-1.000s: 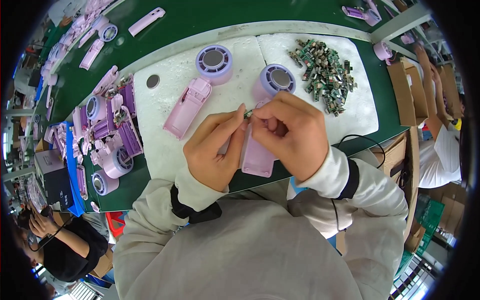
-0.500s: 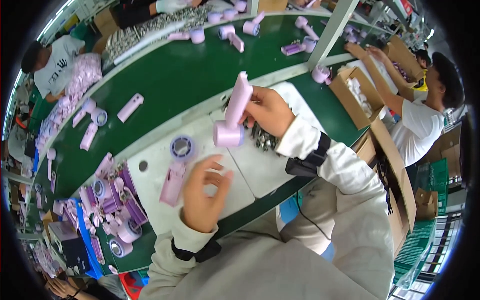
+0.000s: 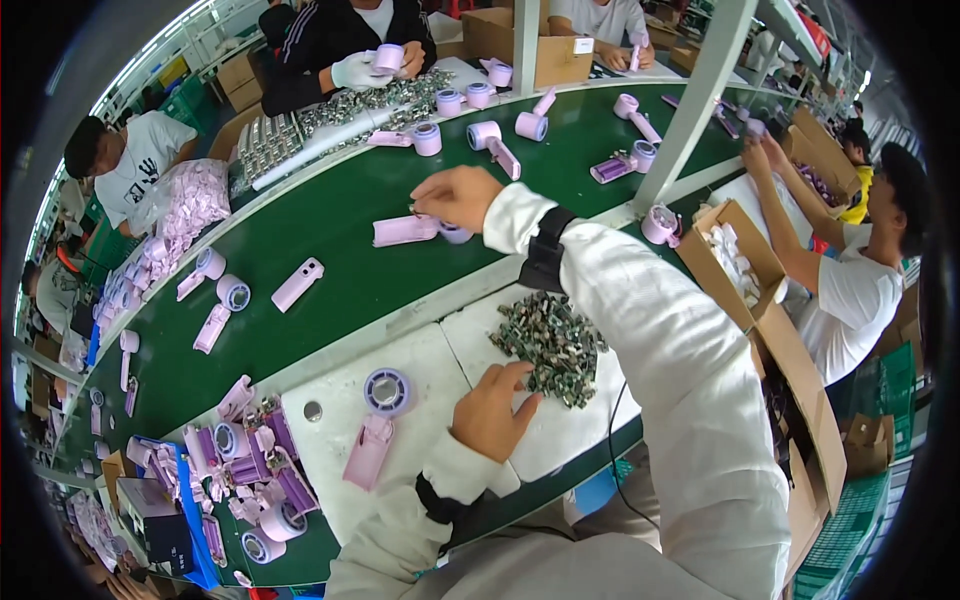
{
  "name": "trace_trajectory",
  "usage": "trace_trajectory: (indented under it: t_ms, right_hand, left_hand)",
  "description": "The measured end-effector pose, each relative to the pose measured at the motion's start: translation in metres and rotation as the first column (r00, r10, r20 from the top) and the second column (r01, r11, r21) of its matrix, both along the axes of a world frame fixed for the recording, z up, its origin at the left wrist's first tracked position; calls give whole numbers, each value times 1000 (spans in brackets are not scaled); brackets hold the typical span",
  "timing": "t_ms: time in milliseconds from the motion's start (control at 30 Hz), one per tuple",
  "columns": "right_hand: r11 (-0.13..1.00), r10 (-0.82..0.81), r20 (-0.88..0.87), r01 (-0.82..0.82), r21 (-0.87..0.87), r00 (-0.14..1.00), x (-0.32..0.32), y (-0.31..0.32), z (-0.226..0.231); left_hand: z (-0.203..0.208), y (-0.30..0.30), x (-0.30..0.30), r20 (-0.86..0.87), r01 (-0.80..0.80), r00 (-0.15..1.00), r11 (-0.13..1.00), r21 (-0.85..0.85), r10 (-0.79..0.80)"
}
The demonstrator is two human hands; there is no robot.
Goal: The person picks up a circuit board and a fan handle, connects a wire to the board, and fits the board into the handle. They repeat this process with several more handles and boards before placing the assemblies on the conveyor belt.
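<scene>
Out over the green belt, my right hand has its fingers bent down at the joint of a pink hair-dryer-shaped housing. The handle points left; the round head is partly hidden beneath the hand. My left hand is low over the white work board, fingers apart, beside a heap of small metal-and-green parts. Left of that hand lie an open pink handle shell and a round lilac-rimmed head on the board.
More pink housings lie along the green belt. Pink and purple parts are heaped at the left by a blue bin. A grey post rises at right, near a cardboard box. Co-workers sit around.
My right hand has carried the pink housing from above the board out to the belt and lowered it. My left hand has moved right, to the heap of small parts.
</scene>
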State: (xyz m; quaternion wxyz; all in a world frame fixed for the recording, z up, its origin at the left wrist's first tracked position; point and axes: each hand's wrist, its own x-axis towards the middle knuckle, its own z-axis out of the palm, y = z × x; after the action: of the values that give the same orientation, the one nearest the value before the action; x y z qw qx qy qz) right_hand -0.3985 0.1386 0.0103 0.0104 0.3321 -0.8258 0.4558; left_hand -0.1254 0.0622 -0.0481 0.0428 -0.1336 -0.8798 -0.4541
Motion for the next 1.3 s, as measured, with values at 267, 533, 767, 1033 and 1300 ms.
trace_trajectory:
  t_ms: [267, 533, 767, 1033, 1300]
  right_hand:
    - [735, -465, -241, 524, 430, 852, -121, 111, 2]
    - [613, -648, -173, 643, 459, 742, -177, 181, -61]
    - [632, -643, 29, 509, 584, 765, -168, 169, -51]
    - [608, -580, -163, 557, 566, 798, -155, 152, -42]
    - [602, -555, -166, 531, 596, 815, -142, 105, -10]
  left_hand:
    - [6, -5, -2, 163, -19, 987, 983, 181, -11]
    - [23, -6, -3, 229, -11, 973, 994, 105, -13]
    - [23, -7, -4, 263, 15, 963, 990, 139, -51]
    - [22, -12, -3, 201, 64, 976, 993, 95, -82]
    - [6, -12, 2, 101, 64, 992, 986, 157, -80]
